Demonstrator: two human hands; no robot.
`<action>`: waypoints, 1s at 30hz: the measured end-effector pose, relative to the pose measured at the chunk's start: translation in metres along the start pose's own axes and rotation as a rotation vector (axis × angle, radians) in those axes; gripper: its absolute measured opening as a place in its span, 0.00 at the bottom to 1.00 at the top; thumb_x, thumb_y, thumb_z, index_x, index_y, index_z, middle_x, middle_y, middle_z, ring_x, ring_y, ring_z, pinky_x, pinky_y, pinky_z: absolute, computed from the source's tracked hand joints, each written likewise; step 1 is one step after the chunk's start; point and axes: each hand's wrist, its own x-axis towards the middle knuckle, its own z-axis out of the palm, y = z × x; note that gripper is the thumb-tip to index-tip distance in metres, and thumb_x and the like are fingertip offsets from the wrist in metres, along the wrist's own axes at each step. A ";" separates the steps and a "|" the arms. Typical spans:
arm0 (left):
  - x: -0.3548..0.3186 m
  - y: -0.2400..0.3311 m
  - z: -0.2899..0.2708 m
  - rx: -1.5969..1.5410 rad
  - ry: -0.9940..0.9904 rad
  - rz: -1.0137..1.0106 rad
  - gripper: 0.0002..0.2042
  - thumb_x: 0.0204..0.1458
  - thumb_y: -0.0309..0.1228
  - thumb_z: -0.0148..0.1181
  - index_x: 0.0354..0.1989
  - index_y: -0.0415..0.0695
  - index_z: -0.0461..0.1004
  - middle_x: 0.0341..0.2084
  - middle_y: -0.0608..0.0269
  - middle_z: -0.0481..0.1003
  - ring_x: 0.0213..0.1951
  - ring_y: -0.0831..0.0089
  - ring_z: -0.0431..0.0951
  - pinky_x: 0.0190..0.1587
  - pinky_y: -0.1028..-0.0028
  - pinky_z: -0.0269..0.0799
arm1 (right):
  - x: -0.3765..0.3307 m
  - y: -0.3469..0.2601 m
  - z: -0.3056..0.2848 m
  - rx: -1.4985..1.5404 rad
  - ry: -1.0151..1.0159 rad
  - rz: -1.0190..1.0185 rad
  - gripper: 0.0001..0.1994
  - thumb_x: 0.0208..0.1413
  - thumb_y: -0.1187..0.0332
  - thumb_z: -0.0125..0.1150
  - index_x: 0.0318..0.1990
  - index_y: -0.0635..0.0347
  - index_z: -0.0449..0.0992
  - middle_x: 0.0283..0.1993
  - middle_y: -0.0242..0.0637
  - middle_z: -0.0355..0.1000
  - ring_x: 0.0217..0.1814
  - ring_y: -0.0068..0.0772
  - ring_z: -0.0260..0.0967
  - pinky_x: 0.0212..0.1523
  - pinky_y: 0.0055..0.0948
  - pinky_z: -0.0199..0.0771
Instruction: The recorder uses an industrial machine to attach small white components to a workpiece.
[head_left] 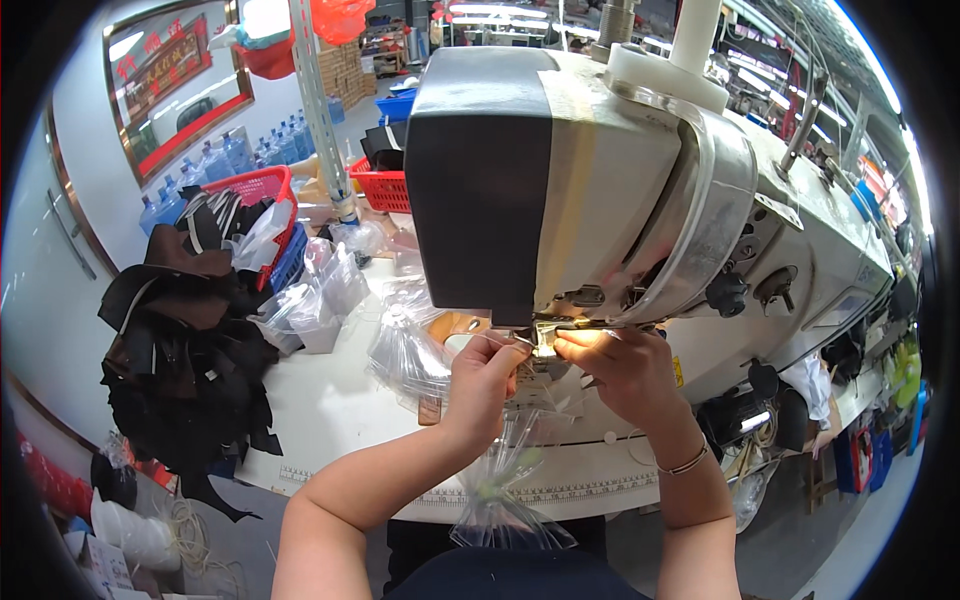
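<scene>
A large sewing machine [480, 190] with a dark end cover and a pale body fills the middle of the view. Under its lit needle area, my left hand [485, 375] pinches with thumb and forefinger at the left side. My right hand [625, 370] has its fingers closed together at the right side of the same spot. Between the fingertips a small bright patch [545, 340] shows, too glaring and small to name. Below the hands, a bunch of clear plastic [505, 485] hangs over the front edge of the white table [320, 410].
Black and brown scraps [190, 350] heap over the table's left side, near a red basket [275, 185]. Clear plastic bags [320, 290] lie between them and the machine. A ruler strip [590, 495] follows the front edge. A white spool [135, 530] stands at lower left.
</scene>
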 end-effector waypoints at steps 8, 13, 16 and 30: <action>-0.011 0.005 -0.014 0.179 0.007 0.003 0.09 0.45 0.33 0.61 0.27 0.42 0.68 0.17 0.71 0.65 0.16 0.86 0.60 0.17 0.84 0.54 | 0.005 0.018 0.011 0.116 0.035 0.054 0.19 0.31 0.80 0.56 0.32 0.43 0.78 0.33 0.28 0.73 0.35 0.31 0.70 0.36 0.29 0.70; 0.027 0.038 -0.045 0.792 0.031 0.821 0.16 0.42 0.29 0.60 0.39 0.38 0.64 0.34 0.61 0.66 0.37 0.73 0.67 0.39 0.76 0.63 | -0.008 0.033 0.024 0.079 -0.033 0.074 0.20 0.30 0.79 0.58 0.34 0.41 0.78 0.34 0.28 0.72 0.40 0.34 0.68 0.42 0.32 0.66; 0.036 0.056 -0.018 0.871 -0.342 0.448 0.19 0.40 0.25 0.60 0.43 0.41 0.65 0.40 0.59 0.68 0.44 0.68 0.68 0.46 0.72 0.62 | -0.014 0.041 0.022 -0.138 0.064 0.070 0.12 0.35 0.72 0.60 0.31 0.43 0.77 0.20 0.29 0.67 0.19 0.31 0.66 0.19 0.29 0.64; 0.060 0.081 -0.010 0.947 -0.552 -0.154 0.19 0.36 0.33 0.65 0.40 0.47 0.71 0.30 0.68 0.73 0.30 0.78 0.71 0.26 0.78 0.63 | -0.005 -0.017 0.004 -0.088 0.156 -0.063 0.11 0.34 0.72 0.58 0.30 0.54 0.75 0.34 0.25 0.70 0.36 0.25 0.67 0.29 0.22 0.68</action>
